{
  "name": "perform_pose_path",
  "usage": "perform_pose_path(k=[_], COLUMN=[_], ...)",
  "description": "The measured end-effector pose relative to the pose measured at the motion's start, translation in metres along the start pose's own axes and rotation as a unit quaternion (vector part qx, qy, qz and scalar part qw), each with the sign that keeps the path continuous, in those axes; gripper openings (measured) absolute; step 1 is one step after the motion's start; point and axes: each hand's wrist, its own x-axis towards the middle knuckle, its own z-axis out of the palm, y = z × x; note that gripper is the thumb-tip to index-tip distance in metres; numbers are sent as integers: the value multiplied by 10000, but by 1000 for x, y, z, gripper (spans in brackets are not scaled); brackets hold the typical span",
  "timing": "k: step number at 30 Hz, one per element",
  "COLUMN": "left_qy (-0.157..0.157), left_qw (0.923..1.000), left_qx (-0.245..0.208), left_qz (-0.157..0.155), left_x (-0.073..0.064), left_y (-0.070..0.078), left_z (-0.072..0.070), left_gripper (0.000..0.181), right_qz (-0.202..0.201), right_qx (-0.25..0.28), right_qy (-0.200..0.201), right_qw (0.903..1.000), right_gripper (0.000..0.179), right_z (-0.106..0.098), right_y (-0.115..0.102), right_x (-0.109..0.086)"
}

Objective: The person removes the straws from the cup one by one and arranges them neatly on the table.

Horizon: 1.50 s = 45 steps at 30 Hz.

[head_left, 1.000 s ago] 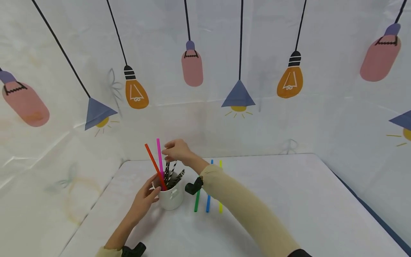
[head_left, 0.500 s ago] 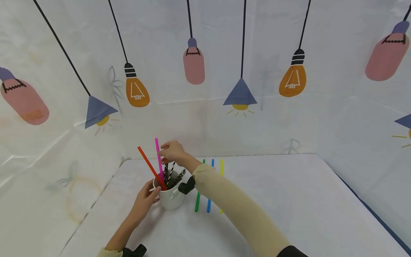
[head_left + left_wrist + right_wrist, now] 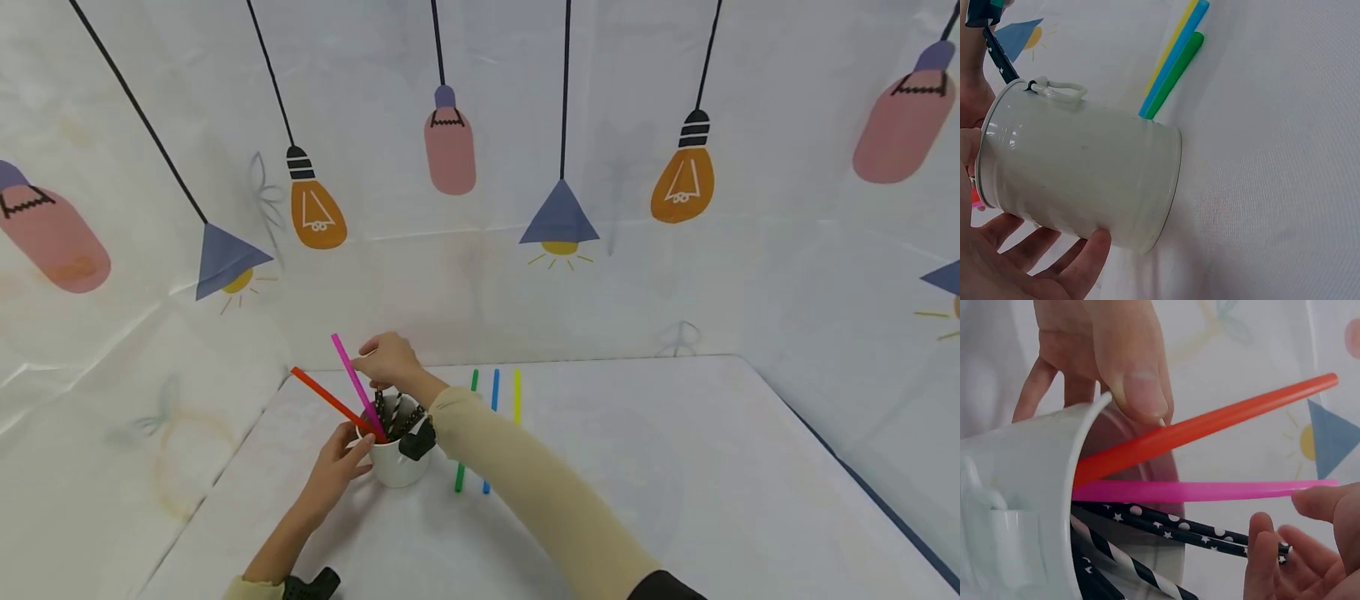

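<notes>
A white cup (image 3: 396, 468) stands on the table, several straws leaning in it. My left hand (image 3: 330, 479) holds its side, fingers round the wall and thumb at the rim. From the cup an orange-red straw (image 3: 1210, 428) and a pink straw (image 3: 1222, 490) tilt left. Also inside are black straws (image 3: 1191, 537) with white stars and dots, and a black-and-white striped straw (image 3: 1129, 559). Above the rim is my right hand (image 3: 390, 362). Its thumb touches the pink straw near the top, while its fingers lie loosely bent by the tips of the black straws.
On the white table (image 3: 675, 467), right of the cup, lie a green straw (image 3: 460, 477), a blue straw (image 3: 495, 392) and a yellow straw (image 3: 517, 397), partly hidden by my right sleeve (image 3: 517, 467). A lamp-printed white backdrop (image 3: 480, 292) rises behind.
My right hand has moved left and slightly down. The pink and orange-red straws have tilted further left. My left hand stays at the cup.
</notes>
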Motion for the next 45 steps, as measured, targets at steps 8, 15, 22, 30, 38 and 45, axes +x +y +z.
perform_pose_path(k=[8, 15, 22, 30, 38, 45], left_qy=[-18, -36, -123, 62, 576, 1428], left_qw=[10000, 9999, 9990, 9997, 9975, 9847], left_qx=[-78, -136, -374, -162, 316, 392], left_qz=[5, -90, -215, -199, 255, 915], left_x=[-1, -2, -5, -9, -10, -14], left_y=[0, 1, 3, 1, -1, 3], left_z=[0, 1, 2, 5, 7, 11], left_gripper=[51, 54, 64, 61, 53, 40], right_qz=[-348, -509, -845, -1912, -2313, -2203], right_qx=[-622, -128, 1086, 2446, 3080, 2664], right_qy=[5, 92, 67, 635, 1678, 2257], right_qw=[9975, 9986, 9905, 9485, 9075, 9108], right_gripper=[20, 15, 15, 19, 24, 32], right_z=[6, 1, -26, -76, -145, -190], right_y=[3, 2, -8, -18, -22, 13], right_x=[-3, -5, -14, -22, -32, -34])
